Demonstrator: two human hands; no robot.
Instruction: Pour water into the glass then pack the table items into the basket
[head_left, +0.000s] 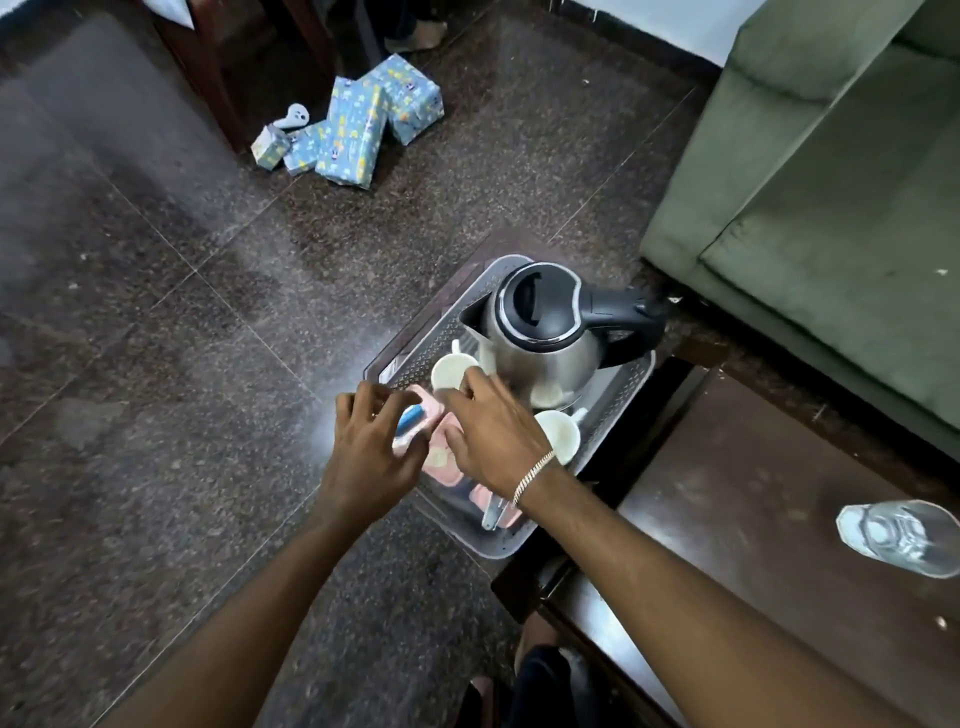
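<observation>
Left hand (374, 441) grip holds pink pack (434, 413) in basket (501, 545), right hand (493, 436) grip unclear just beside; packing, next release, fetch glass (904, 535) well right.

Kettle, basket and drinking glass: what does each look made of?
Kettle: brushed metal body, probably stainless steel, given its dull silvery reflections; lid and handle look like glossy black plastic. Basket: likely plastic, translucent grey with a perforated wall. Glass: clear glass by its look, since the table shows through it, though clear plastic can't be ruled out.
</observation>
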